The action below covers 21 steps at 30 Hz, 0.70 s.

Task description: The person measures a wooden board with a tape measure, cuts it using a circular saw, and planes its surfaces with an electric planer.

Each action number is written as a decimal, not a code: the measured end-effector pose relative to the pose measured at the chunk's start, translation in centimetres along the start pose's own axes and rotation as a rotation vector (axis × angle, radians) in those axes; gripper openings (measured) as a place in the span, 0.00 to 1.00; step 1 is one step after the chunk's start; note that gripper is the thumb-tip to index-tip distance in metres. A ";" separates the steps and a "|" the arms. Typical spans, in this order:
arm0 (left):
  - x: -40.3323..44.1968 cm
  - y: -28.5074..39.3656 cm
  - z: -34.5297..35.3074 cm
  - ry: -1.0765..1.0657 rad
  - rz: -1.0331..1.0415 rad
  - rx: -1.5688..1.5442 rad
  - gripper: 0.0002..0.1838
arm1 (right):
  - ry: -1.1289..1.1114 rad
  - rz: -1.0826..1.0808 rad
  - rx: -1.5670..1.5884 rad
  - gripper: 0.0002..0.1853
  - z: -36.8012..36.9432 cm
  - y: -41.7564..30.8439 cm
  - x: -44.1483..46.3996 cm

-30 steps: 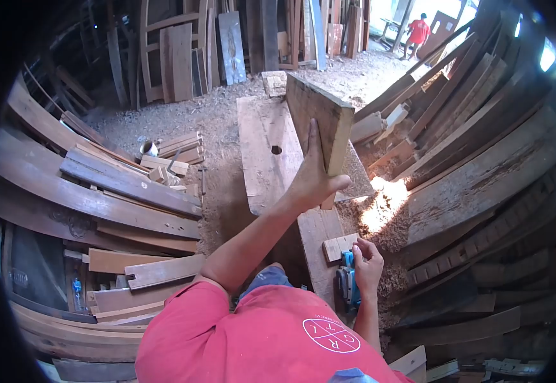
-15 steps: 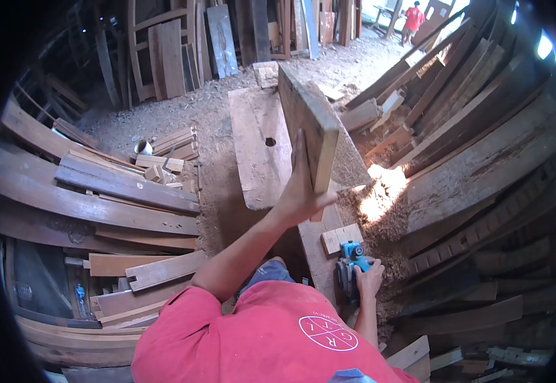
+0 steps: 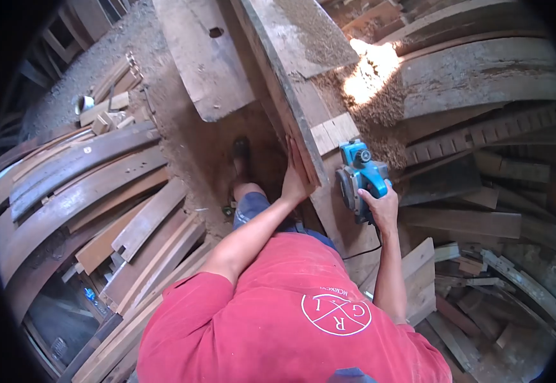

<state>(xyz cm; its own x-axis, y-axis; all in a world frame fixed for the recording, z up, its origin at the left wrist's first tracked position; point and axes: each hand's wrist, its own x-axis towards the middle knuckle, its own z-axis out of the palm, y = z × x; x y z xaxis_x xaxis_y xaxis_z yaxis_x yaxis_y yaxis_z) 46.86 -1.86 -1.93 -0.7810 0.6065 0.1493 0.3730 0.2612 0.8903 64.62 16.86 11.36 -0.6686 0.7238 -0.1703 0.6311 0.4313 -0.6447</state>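
Observation:
A long wooden board (image 3: pixel 276 83) stands on its edge along the workbench (image 3: pixel 338 214). My left hand (image 3: pixel 296 175) presses against the board's left face near its close end, fingers stretched out along the wood. On the right, my right hand (image 3: pixel 381 203) is wrapped round the rear handle of a blue electric planer (image 3: pixel 362 167), which sits on the bench right of the board. Just beyond the planer lies a small light wood block (image 3: pixel 333 133).
Curved planks (image 3: pixel 80 166) are stacked at the left, with a white cup (image 3: pixel 84 105) behind them. More boards (image 3: pixel 488 76) lie at the right beside wood shavings (image 3: pixel 386 115). A bench panel (image 3: pixel 204 57) with a hole is ahead.
The view has tilted down. My left hand has lowered the board from its raised position. My right hand has closed round the planer's handle, after touching its top earlier.

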 end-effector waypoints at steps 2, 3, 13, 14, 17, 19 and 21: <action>0.1 -0.5 0.8 0.065 0.108 0.153 0.64 | -0.018 0.080 0.113 0.23 -2.6 -3.3 -2.5; -0.2 -0.6 1.0 0.061 0.078 0.160 0.66 | -0.051 0.196 0.158 0.23 -4.1 -5.4 -3.6; -0.9 -1.0 1.0 0.015 -0.013 0.083 0.70 | -0.101 0.102 0.082 0.15 -7.5 -14.1 -10.2; -1.0 -1.0 1.1 0.012 -0.015 0.080 0.70 | -0.101 0.107 0.080 0.15 -7.0 -14.5 -10.4; -0.8 -0.6 1.2 0.015 -0.073 0.014 0.72 | -0.070 0.055 0.050 0.19 -5.5 -14.9 -10.3; -0.9 -0.2 0.8 0.044 -0.063 -0.092 0.66 | -0.073 0.092 0.062 0.20 -5.2 -15.1 -10.2; -0.9 -0.1 0.6 0.040 -0.100 -0.081 0.67 | -0.062 0.081 0.035 0.24 -4.9 -15.7 -10.1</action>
<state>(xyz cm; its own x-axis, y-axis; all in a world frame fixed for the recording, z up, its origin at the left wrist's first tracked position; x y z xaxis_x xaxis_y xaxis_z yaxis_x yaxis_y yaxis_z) 47.83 -1.98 -2.42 -0.8323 0.5495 0.0735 0.2520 0.2568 0.9330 63.36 5.46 26.88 -0.6396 0.7205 -0.2678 0.6708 0.3531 -0.6521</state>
